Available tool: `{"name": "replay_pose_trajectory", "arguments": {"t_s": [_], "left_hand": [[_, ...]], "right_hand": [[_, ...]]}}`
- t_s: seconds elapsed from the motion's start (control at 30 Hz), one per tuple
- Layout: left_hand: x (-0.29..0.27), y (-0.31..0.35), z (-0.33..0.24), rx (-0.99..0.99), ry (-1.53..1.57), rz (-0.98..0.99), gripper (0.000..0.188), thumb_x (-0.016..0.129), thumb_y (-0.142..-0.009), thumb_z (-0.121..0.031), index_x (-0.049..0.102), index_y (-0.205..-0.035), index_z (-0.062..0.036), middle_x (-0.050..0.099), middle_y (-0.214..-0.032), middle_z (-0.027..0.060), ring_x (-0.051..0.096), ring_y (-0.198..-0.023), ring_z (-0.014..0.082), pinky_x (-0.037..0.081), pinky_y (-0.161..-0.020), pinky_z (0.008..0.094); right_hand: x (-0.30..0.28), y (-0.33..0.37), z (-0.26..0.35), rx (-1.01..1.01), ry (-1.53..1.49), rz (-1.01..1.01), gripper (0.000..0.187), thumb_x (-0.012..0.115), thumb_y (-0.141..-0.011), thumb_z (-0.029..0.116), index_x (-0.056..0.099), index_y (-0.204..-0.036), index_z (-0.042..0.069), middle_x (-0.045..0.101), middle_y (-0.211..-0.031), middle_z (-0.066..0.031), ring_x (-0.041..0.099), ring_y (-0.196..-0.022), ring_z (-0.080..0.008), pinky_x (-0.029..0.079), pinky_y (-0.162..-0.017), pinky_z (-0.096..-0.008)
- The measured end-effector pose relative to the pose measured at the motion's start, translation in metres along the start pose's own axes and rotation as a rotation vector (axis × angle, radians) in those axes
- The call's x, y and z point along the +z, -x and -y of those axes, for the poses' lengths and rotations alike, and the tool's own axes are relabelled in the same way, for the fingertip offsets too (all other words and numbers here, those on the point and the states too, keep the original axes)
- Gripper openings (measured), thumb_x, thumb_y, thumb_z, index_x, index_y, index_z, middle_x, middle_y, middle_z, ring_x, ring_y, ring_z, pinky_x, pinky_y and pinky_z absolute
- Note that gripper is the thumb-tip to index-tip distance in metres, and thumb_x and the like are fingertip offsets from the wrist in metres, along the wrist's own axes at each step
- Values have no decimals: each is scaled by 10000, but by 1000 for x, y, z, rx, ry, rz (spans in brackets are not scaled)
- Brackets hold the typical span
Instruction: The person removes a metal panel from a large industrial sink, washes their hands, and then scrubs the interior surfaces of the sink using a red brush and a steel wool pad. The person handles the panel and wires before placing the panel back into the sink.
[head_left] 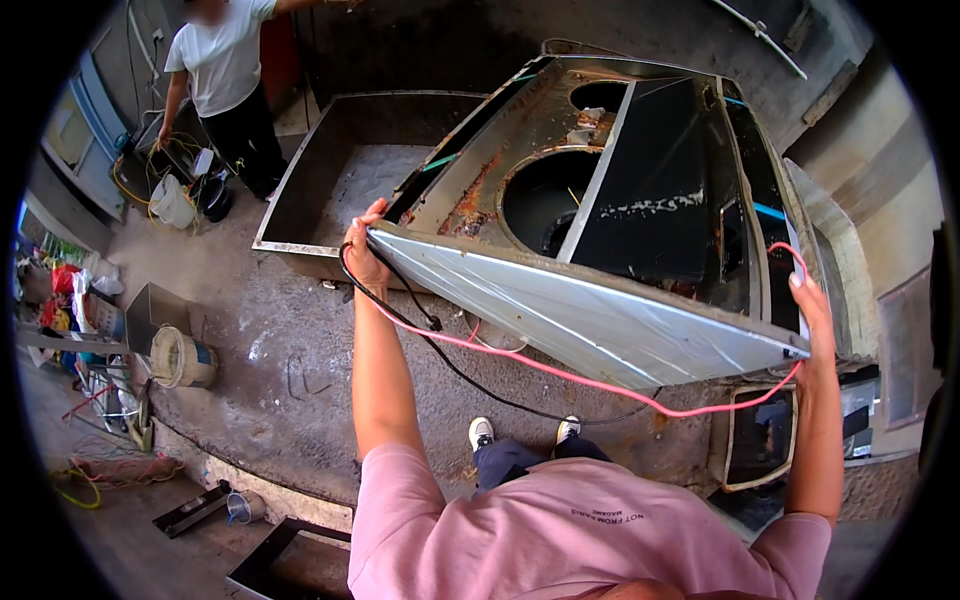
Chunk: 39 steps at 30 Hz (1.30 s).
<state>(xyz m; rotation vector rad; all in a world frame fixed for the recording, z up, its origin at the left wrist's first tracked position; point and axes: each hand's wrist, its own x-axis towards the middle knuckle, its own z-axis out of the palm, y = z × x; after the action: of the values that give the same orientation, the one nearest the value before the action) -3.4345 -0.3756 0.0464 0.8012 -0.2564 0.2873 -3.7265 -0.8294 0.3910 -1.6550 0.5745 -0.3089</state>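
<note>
A large greasy metal hood housing (600, 305) is tilted in front of me, its pale steel side facing me. Its upper face shows a big round opening, a smaller one behind it and a black panel (650, 190). My left hand (366, 255) grips its left corner, fingers closed round the edge. At the right corner, my right hand (812, 312) is closed on the rim, some fingers hidden. A pink-red cable (560, 374) runs between both hands across the front. A black cable (465, 380) hangs in a loop from near my left hand.
Behind the housing lies an open metal tub (375, 175). A person in a white shirt (222, 62) stands at the far left beside buckets (173, 203). A dirty bucket (182, 358) stands on the left floor. A dark framed box (760, 440) sits at the right.
</note>
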Motion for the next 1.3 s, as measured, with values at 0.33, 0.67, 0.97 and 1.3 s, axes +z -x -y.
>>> {"name": "replay_pose_trajectory", "arguments": {"t_s": [0.33, 0.67, 0.97, 1.3], "left_hand": [[12, -4, 26, -32, 116, -54, 444, 508, -961, -423, 660, -983, -6, 583, -1241, 220, 550, -1147, 313, 388, -1041, 448], [29, 3, 2, -200, -15, -152, 695, 400, -961, -566, 471, -1335, 16, 535, -1323, 171, 509, -1215, 274, 382, -1055, 412], [22, 36, 16, -402, 131, -290, 780, 389, -930, -633, 522, -1286, 48, 590, -1258, 143, 543, -1156, 272, 369, -1044, 386], [43, 69, 32, -418, 393, -314, 703, 351, -936, -625, 454, -1363, -76, 458, -1415, 104, 413, -1306, 328, 297, -1115, 491]], "right_hand": [[-45, -40, -23, -79, -110, -193, 364, 568, -956, 330, 600, -1171, 37, 644, -1050, -48, 609, -951, -114, 482, -835, -251], [-21, -42, -23, -188, -399, -16, 213, 480, -992, 199, 605, -1085, 54, 679, -1004, -52, 657, -840, -105, 521, -727, -230], [1, -57, 6, -294, -289, -279, 206, 493, -992, 232, 505, -805, 147, 425, -624, 96, 340, -508, 19, 262, -459, -155], [1, -60, 26, -306, -356, -182, 322, 501, -990, 213, 424, -685, 142, 296, -608, 68, 267, -555, -33, 223, -517, -210]]}}
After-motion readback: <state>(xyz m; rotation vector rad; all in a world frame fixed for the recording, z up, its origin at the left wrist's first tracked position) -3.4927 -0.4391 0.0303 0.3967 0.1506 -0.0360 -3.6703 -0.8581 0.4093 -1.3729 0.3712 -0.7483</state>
